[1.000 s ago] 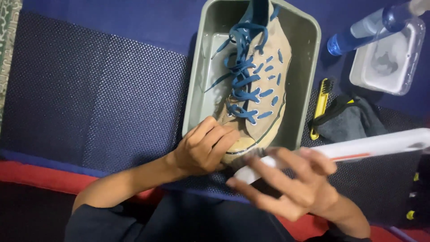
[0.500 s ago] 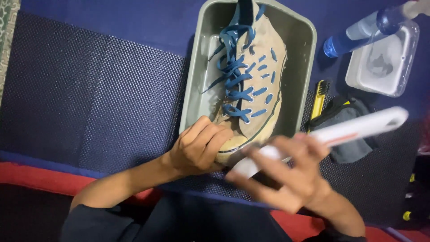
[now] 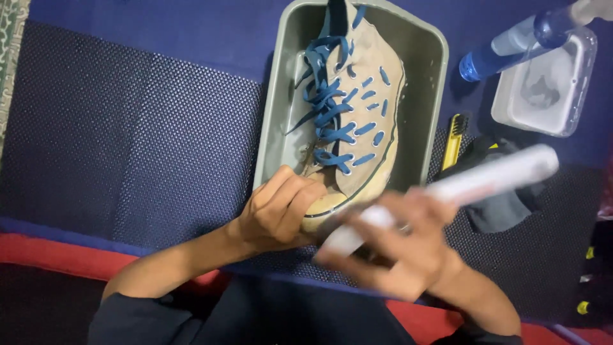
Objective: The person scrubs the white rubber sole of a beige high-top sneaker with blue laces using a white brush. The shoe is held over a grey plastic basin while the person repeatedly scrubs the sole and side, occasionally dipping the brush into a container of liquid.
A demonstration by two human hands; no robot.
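Shoe (image 3: pixel 361 121) lies in tray (image 3: pixel 274 115), L hand (image 3: pixel 278 211) on toe; R hand (image 3: pixel 396 255) w/ brush (image 3: pixel 466 188), prob. just right of toe; bottle (image 3: pixel 511 45), tub (image 3: pixel 562 121) far right.

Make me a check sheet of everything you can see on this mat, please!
Surface: dark blue dotted rubber mat, with a red edge nearest the person.
Job's things: tan canvas high-top shoe with blue laces lies on its side in a grey rectangular plastic tub; long white brush handle, blurred.
Clutter: yellow-handled small brush, black cloth, blue spray bottle, clear square container.
Grippers: left hand has its fingers on the shoe's toe; right hand grips the white handle.
Cables: nothing seen.
Surroundings: patterned rug edge at far left.
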